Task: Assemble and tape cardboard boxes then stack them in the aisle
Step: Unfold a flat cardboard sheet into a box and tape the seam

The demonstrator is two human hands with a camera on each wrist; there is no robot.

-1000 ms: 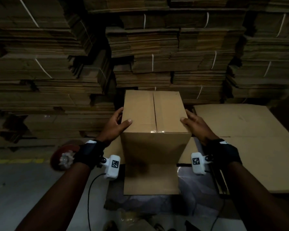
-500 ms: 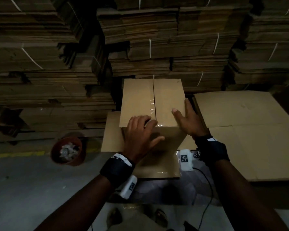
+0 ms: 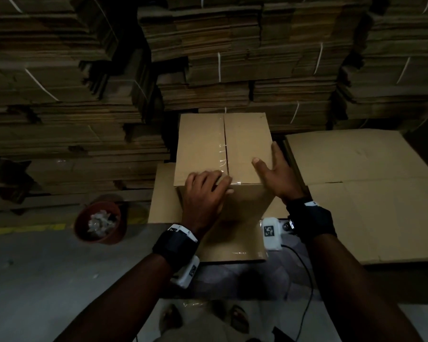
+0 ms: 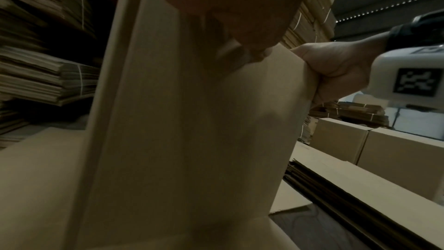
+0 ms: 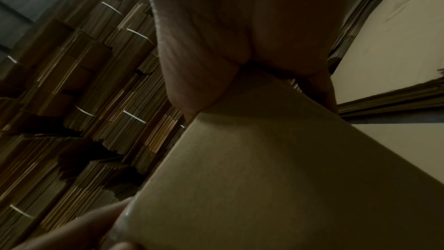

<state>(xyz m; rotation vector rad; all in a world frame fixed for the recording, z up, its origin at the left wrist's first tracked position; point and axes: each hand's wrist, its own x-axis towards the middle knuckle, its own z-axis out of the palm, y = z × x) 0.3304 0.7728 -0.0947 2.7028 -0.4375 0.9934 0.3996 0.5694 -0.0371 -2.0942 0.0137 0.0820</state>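
A brown cardboard box [image 3: 247, 139] stands upright on a flat cardboard sheet [image 3: 163, 193], flaps closed and clear tape [image 3: 224, 154] running along its top seam. My left hand [image 3: 208, 188] lies over the near top edge at the seam, fingers flat on the tape end. My right hand [image 3: 274, 174] braces the box's right top edge, thumb on top and fingers straight along the side. The left wrist view shows the box's near face [image 4: 192, 140] and the right hand [image 4: 336, 67] at its corner. The right wrist view shows the box [image 5: 264, 178] under the palm.
Tall stacks of strapped flat cartons [image 3: 232, 58] wall off the back and left. A pile of flat cardboard sheets [image 3: 368, 193] lies right of the box. A reddish bowl [image 3: 99, 222] of crumpled scraps sits on the floor at left. Assembled boxes [image 4: 384, 149] stand further right.
My left hand left the box's left side and came onto the near top edge at the taped seam. My right hand stayed on the right top edge.
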